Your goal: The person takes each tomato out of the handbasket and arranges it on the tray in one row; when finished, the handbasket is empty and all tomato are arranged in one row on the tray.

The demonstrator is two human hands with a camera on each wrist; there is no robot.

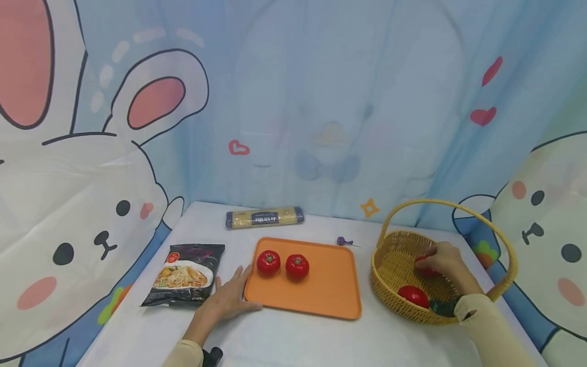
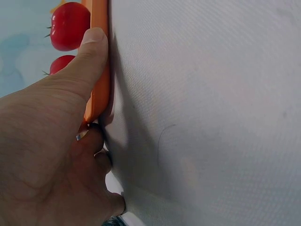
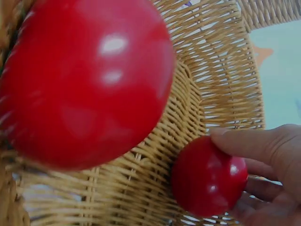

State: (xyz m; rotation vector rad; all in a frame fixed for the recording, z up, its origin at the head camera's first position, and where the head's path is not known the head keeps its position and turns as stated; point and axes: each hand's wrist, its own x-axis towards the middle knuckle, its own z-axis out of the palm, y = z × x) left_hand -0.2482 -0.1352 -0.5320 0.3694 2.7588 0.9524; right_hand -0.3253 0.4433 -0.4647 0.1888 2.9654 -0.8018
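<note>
In the head view, my left hand (image 1: 231, 296) lies at the left near corner of an orange tray (image 1: 327, 275). Its straight thumb rests along the rim in the left wrist view, with the other fingers by the tray's side. Two shiny red tomatoes (image 1: 268, 263) with green tops sit on the tray's left half. Inside a yellow wicker basket (image 1: 390, 265) at the right, my right hand (image 1: 446, 261) pinches a red tomato (image 3: 209, 176) between thumb and fingers. Another tomato (image 1: 414, 295) lies nearer the basket's front, looming large in the right wrist view.
Left of the tray lies a black noodle packet (image 1: 185, 272). A yellow and blue pasta pack (image 1: 265, 217) lies behind it, and a purple lollipop (image 1: 344, 241) behind its right end. The basket's tall handle (image 1: 440, 201) arches over my right forearm. A printed curtain (image 1: 293, 102) hangs behind the table.
</note>
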